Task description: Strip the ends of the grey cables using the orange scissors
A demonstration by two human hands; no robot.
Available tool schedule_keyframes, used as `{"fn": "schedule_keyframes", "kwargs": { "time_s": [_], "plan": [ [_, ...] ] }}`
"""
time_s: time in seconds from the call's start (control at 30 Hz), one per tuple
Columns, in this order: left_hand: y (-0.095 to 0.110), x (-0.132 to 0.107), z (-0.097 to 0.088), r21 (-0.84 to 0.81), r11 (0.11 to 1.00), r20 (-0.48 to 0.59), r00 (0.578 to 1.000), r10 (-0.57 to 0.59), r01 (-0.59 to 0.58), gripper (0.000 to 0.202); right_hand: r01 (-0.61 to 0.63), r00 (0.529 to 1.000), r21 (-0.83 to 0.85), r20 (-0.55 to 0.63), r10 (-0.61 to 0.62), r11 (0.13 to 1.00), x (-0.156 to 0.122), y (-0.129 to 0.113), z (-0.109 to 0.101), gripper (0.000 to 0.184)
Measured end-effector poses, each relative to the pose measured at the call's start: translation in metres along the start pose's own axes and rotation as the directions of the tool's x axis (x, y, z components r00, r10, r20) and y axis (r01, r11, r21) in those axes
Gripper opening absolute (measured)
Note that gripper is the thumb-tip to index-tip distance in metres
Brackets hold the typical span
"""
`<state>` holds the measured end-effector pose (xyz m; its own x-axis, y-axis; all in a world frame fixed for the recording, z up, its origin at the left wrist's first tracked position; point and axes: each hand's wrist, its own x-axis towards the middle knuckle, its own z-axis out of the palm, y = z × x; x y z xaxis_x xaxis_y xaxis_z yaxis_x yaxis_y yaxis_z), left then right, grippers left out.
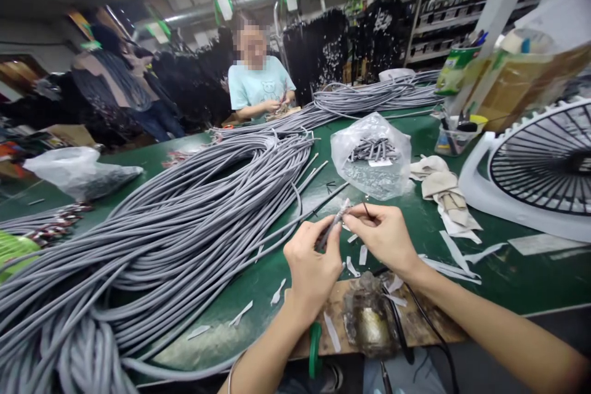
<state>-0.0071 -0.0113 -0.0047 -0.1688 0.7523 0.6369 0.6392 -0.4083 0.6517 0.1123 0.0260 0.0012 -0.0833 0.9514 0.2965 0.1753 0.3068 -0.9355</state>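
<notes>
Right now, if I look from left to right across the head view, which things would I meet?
Plastic bag, co-worker's light-blue shirt, left hand, right hand, pale crumpled cloths, white-framed fan.

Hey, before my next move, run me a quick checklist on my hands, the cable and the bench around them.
1. Left hand gripping the gray cable end: ok.
2. Right hand at the cable's tip: ok, though what exactly its fingers pinch is too small to tell.
3. Cable tip neat all round: cannot tell, fingers partly cover it.
4. Bench free of scraps near the hands: not ok, white strips lie scattered on the green table.
5. Clear bag with gray pieces beyond the hands: ok.
6. Fan switched off: cannot tell.
</notes>
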Motion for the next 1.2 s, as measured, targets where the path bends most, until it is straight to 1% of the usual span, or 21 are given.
{"fn": "schedule_keyframes", "kwargs": {
  "time_s": [0.1,0.17,0.23,0.27,0.3,0.37,0.43,0.47,0.53,0.67,0.73,0.83,1.0,1.1,1.2],
  "plan": [
    [0.001,0.001,-0.001,-0.053,0.993,0.088,0.991,-0.105,0.11,0.017,0.006,1.0,0.058,-0.009,-0.005,0.998,0.004,0.003,-0.002,0.017],
    [0.001,0.003,-0.003,-0.12,0.975,0.133,0.977,-0.169,0.185,0.021,0.011,0.996,0.088,-0.089,-0.004,0.996,0.006,0.004,-0.005,0.017],
    [0.001,0.005,-0.005,-0.208,0.933,0.184,0.949,-0.257,0.293,0.026,0.032,0.984,0.058,-0.175,-0.022,0.998,0.007,0.003,-0.008,0.019],
    [0.001,0.006,-0.006,-0.26,0.901,0.209,0.931,-0.299,0.347,0.028,0.059,0.982,0.0,-0.182,-0.058,0.998,0.006,0.002,-0.009,0.02],
    [0.001,0.008,-0.008,-0.317,0.862,0.235,0.913,-0.333,0.396,0.03,0.104,0.981,-0.084,-0.157,-0.116,0.991,0.005,0.001,-0.01,0.022],
    [0.002,0.01,-0.009,-0.42,0.775,0.291,0.879,-0.378,0.473,0.032,0.227,0.968,-0.263,-0.042,-0.247,0.938,0.002,-0.001,-0.009,0.028],
    [0.003,0.01,-0.01,-0.486,0.701,0.336,0.852,-0.401,0.522,0.032,0.326,0.942,-0.367,0.045,-0.334,0.871,0.0,-0.002,-0.008,0.032],
    [0.003,0.01,-0.009,-0.502,0.677,0.354,0.842,-0.406,0.538,0.032,0.35,0.933,-0.388,0.059,-0.356,0.853,-0.001,-0.003,-0.007,0.032],
    [0.004,0.009,-0.009,-0.507,0.669,0.369,0.838,-0.402,0.544,0.032,0.369,0.924,-0.398,0.058,-0.379,0.84,-0.002,-0.003,-0.006,0.03],
    [0.002,0.006,-0.008,-0.475,0.725,0.345,0.863,-0.368,0.499,0.032,0.397,0.909,-0.404,0.05,-0.413,0.824,-0.002,-0.004,-0.009,0.027],
    [0.002,0.006,-0.008,-0.462,0.741,0.338,0.869,-0.361,0.487,0.031,0.409,0.904,-0.401,0.053,-0.425,0.82,-0.002,-0.004,-0.01,0.027],
    [0.002,0.006,-0.008,-0.473,0.732,0.344,0.867,-0.359,0.491,0.031,0.424,0.897,-0.387,0.054,-0.438,0.819,-0.002,-0.005,-0.011,0.027],
    [0.004,0.006,-0.01,-0.5,0.71,0.35,0.865,-0.36,0.497,0.031,0.417,0.9,-0.366,0.043,-0.433,0.832,-0.001,-0.005,-0.01,0.027],
    [0.004,0.006,-0.012,-0.493,0.725,0.341,0.874,-0.346,0.48,0.031,0.429,0.895,-0.357,0.048,-0.443,0.83,-0.001,-0.004,-0.01,0.026],
    [0.004,0.006,-0.013,-0.469,0.76,0.324,0.888,-0.326,0.45,0.029,0.463,0.879,-0.338,0.059,-0.473,0.819,0.0,-0.004,-0.011,0.023]
  ]
}}
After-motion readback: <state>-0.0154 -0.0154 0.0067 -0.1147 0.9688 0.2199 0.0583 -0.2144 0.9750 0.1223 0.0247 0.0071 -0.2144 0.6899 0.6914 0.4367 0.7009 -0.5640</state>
